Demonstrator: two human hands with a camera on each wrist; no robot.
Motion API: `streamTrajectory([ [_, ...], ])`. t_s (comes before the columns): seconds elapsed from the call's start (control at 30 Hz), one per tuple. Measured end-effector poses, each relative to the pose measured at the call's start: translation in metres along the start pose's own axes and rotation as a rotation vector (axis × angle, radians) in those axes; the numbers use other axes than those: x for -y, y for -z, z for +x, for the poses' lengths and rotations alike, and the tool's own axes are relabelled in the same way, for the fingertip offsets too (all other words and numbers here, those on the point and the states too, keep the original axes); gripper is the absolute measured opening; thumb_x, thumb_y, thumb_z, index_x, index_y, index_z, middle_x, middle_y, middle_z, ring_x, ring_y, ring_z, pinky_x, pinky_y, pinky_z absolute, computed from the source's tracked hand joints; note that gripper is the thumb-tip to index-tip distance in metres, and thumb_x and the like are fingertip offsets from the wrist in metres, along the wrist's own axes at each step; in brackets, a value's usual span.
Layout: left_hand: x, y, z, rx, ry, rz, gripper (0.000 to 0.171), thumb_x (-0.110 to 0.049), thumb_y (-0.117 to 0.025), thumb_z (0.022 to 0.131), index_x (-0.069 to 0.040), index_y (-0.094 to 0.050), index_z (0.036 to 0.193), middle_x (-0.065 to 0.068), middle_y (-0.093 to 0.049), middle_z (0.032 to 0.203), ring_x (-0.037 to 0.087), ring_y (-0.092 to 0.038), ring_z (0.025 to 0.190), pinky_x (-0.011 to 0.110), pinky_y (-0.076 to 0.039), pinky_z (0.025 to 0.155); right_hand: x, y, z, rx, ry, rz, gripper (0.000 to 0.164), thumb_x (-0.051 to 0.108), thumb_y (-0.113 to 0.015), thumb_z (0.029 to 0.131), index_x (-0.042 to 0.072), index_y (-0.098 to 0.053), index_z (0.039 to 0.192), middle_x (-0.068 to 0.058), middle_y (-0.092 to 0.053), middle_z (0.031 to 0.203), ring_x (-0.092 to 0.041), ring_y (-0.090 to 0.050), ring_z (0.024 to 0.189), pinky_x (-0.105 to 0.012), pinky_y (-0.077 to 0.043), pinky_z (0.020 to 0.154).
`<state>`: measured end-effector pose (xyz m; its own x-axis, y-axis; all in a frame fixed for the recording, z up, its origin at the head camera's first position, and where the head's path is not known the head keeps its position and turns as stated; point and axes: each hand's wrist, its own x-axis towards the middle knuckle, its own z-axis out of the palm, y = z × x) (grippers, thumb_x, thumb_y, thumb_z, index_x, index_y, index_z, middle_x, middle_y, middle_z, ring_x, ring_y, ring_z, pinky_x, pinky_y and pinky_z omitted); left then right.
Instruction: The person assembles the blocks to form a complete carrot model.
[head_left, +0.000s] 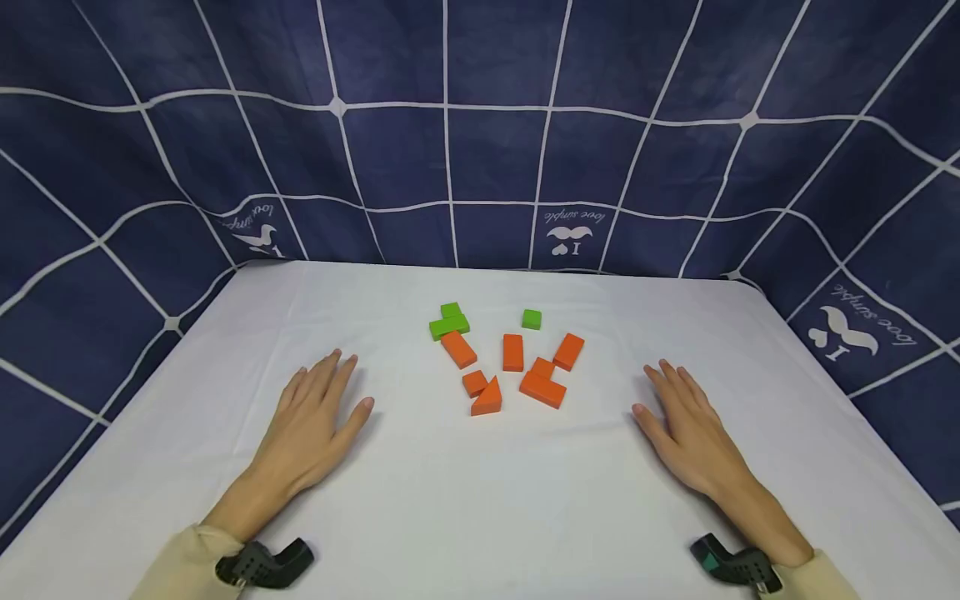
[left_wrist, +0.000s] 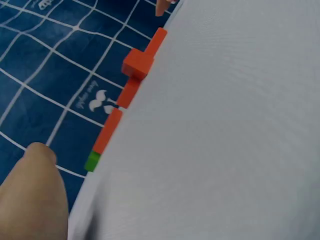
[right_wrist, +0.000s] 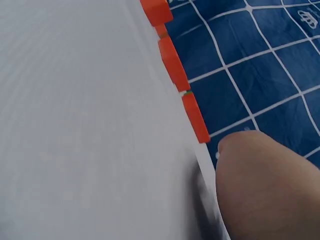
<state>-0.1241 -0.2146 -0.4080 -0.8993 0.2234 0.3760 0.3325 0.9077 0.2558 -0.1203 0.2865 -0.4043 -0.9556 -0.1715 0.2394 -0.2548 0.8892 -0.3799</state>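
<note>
My left hand (head_left: 309, 425) rests palm down on the white table at the left, fingers straight and thumb spread toward the middle. On the right side my right hand (head_left: 686, 433) lies the same way, holding nothing. Between them is a loose group of toy blocks. Among the orange ones are a triangular block (head_left: 487, 397), a small cube (head_left: 475, 383) and several oblong blocks (head_left: 543, 390). Farther back are a small green block (head_left: 532, 319) and an oblong green block (head_left: 449, 326) touching another green block (head_left: 451, 309). Each wrist view shows a thumb (left_wrist: 35, 195) with blocks beyond it.
A white cloth (head_left: 480, 517) covers the table. Dark blue curtains (head_left: 495, 150) with white grid lines stand behind it and along both sides. Black devices (head_left: 266, 564) are strapped at both wrists, by the cream sleeves (head_left: 183, 567).
</note>
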Motion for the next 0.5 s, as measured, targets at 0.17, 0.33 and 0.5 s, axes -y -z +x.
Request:
streamTrajectory([
  [0.17, 0.001, -0.006, 0.011, -0.038, -0.023, -0.039, 0.066, -0.040, -0.055, 0.103, 0.001, -0.043, 0.153, 0.028, -0.040, 0.157, 0.046, -0.036, 0.147, 0.061, -0.024, 0.120, 0.003, -0.005, 0.017, -0.005, 0.018, 0.003, 0.065, 0.043, -0.051, 0.106, 0.005, -0.039, 0.157, -0.024, -0.030, 0.165, -0.047, -0.022, 0.153, -0.068, -0.023, 0.119],
  [0.33, -0.003, -0.011, 0.022, 0.002, -0.024, -0.035, 0.066, -0.042, -0.052, 0.104, 0.001, -0.044, 0.153, 0.026, -0.038, 0.159, 0.044, -0.034, 0.148, 0.060, -0.022, 0.122, 0.006, -0.012, 0.032, 0.003, 0.013, 0.003, 0.065, 0.043, -0.051, 0.106, 0.004, -0.039, 0.157, -0.024, -0.031, 0.165, -0.047, -0.024, 0.152, -0.068, -0.025, 0.119],
  [0.5, -0.011, -0.020, 0.031, 0.054, -0.001, -0.075, 0.066, -0.045, -0.049, 0.105, 0.000, -0.043, 0.153, 0.024, -0.040, 0.159, 0.042, -0.035, 0.148, 0.059, -0.022, 0.123, 0.009, -0.023, 0.043, 0.023, 0.007, 0.027, 0.065, 0.042, -0.051, 0.106, 0.003, -0.038, 0.157, -0.022, -0.033, 0.164, -0.045, -0.026, 0.152, -0.066, -0.025, 0.121],
])
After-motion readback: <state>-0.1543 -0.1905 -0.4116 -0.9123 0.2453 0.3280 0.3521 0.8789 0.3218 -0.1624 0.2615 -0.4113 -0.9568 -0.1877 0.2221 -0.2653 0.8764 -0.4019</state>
